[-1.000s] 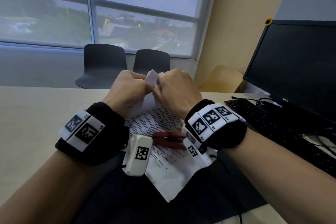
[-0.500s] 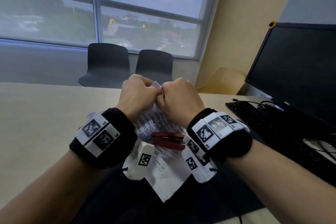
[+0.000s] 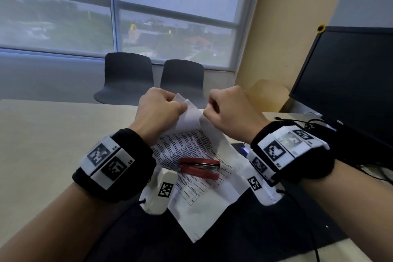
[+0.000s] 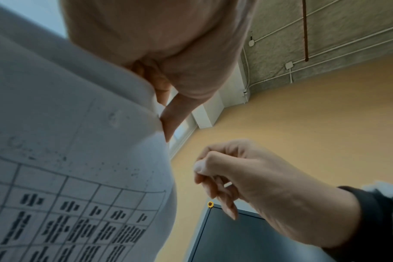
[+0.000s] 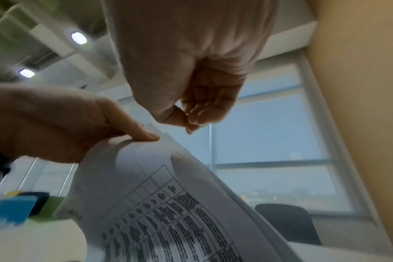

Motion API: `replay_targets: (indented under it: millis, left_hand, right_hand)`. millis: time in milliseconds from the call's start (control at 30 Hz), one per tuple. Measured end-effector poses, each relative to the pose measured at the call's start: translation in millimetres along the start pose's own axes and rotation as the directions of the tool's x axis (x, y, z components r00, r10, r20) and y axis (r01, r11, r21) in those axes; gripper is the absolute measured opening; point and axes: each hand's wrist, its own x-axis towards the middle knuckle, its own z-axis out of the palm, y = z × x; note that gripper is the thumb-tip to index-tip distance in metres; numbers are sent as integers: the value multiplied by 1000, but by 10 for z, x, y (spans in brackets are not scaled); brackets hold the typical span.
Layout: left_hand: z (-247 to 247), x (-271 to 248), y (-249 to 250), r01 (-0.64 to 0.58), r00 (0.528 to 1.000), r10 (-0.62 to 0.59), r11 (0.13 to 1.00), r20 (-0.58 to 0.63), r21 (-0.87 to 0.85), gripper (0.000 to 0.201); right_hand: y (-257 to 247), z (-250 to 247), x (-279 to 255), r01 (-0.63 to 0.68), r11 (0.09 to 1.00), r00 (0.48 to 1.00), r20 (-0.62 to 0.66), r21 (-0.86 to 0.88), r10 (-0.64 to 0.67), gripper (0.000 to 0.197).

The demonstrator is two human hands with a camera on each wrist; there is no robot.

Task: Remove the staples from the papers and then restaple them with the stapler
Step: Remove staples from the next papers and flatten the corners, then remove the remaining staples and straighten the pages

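A sheaf of printed papers [image 3: 197, 155] lies partly on the table, its far corner lifted. My left hand [image 3: 180, 107] pinches that corner; the left wrist view shows the thumb [image 4: 168, 124] pressed on the sheet [image 4: 79, 159]. My right hand [image 3: 209, 108] is just right of the corner, clear of the paper [image 5: 168, 203]. Its thumb and forefinger [image 5: 187, 118] are pinched together with a tiny bright speck between them, seemingly a staple. A red stapler [image 3: 200, 167] lies on the papers between my wrists.
A black monitor [image 3: 350, 83] stands at the right with cables [image 3: 308, 122] at its foot. A dark mat [image 3: 234, 229] lies under the papers' near end. Two dark chairs [image 3: 127, 76] stand beyond the beige table [image 3: 53, 144].
My hands were pressed together on the paper's corner. They have drawn apart: the right hand moved right, off the paper, while the left keeps the corner.
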Motion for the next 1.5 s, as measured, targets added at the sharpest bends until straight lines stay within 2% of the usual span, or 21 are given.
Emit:
replay_targets:
  millis: [100,200,267,300,400,467,533,600,667,733,833,933,1067,1200,1300,1367,1400,1433,1467,1500]
  left_hand:
    - [-10,0,-5,-24,1000,24,1000,-16,17,19]
    - [-30,-4,1,-70,997,69,997,30,33,19]
    - [-59,-6,12,-86,989,83,996,120,16,17]
    - [-76,-8,18,-95,983,93,995,158,5,16]
    - [-169,26,27,-129,979,129,992,161,-6,14]
    - [-255,69,30,-127,983,130,992,129,-28,13]
    - [-333,98,31,-126,986,129,991,106,-37,13]
    - [-374,112,27,-120,985,126,991,119,-56,9]
    - [-373,104,29,-111,983,120,991,135,-76,8]
    - [-344,101,37,-103,984,114,991,139,-86,8]
    - [-331,102,51,-116,990,123,988,74,-100,10]
    - [-379,121,56,-131,991,130,984,-14,-122,13]
    - [-499,163,63,-130,986,112,981,-124,-147,11]
    - [-635,223,31,-156,963,135,985,-232,-75,11]
    - [-674,266,-47,-131,978,126,991,-165,-19,18]
    - [-648,301,-114,-92,991,90,995,-102,-22,12]
    - [-629,320,-151,-80,993,77,996,-88,-26,15]
    - [-606,332,-178,-72,994,70,997,-83,-21,17]
    - [-577,342,-201,-69,994,69,998,-83,-8,18]
    - [-550,349,-220,-68,994,69,998,-85,8,17]
  right_hand:
    - [196,-10,-45,-69,992,997,30,109,66,17]
    - [509,18,-129,-101,995,977,188,-2,99,14]
    - [709,48,-228,-109,979,923,348,-175,165,14]
    - [792,76,-291,-104,958,877,429,-268,215,14]
    - [958,219,-452,-55,906,739,592,-420,320,18]
    - [1011,305,-508,-28,893,720,610,-449,330,24]
    - [1042,333,-522,-48,901,720,610,-431,330,24]
    - [1036,291,-504,-79,913,728,603,-399,326,13]
    - [1051,240,-473,-122,932,774,555,-343,305,10]
    - [1066,197,-432,-222,960,816,506,-171,279,17]
    - [967,206,-421,-377,914,791,566,149,234,35]
    - [878,382,-471,-355,917,793,579,183,192,37]
    - [775,588,-455,-361,848,874,457,388,163,31]
    - [669,670,-326,-339,808,904,406,482,136,22]
    - [628,700,-259,-303,878,920,353,371,168,19]
    - [581,710,-258,-236,949,961,193,211,196,37]
    - [510,681,-268,-181,965,980,118,192,160,39]
    - [435,664,-283,-117,970,989,110,213,95,39]
    - [344,637,-308,-58,967,984,179,250,13,40]
    - [254,631,-328,-22,961,952,300,275,-65,44]
